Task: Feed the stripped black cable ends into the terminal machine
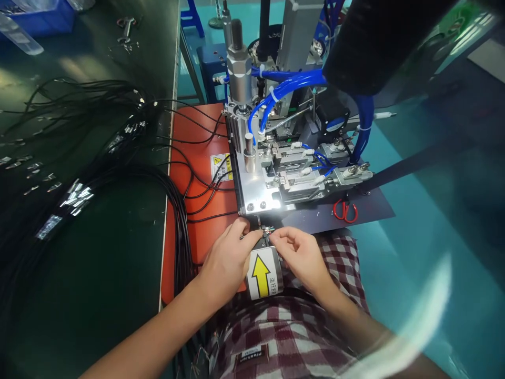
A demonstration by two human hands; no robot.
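Note:
My left hand [231, 252] is closed in a pinch at the front edge of the metal machine [256, 192], its thumb by a small connector piece with fine wire ends [268, 230]. Just right of it, my right hand [298, 252] pinches at the same small piece, thumb and index finger together. What exactly lies between the fingertips is too small to tell. Below both hands is a white label with a yellow arrow [261, 276]. Black cables [179, 226] run over the orange board [199, 231] to the left of my left hand.
Bundles of black cables with shiny ends [79, 195] lie on the dark green table [98, 263]. Red-handled scissors [345, 211] rest right of the machine. Blue air tubes [295, 81] arch over it. A blue bin [43, 21] stands at the back left.

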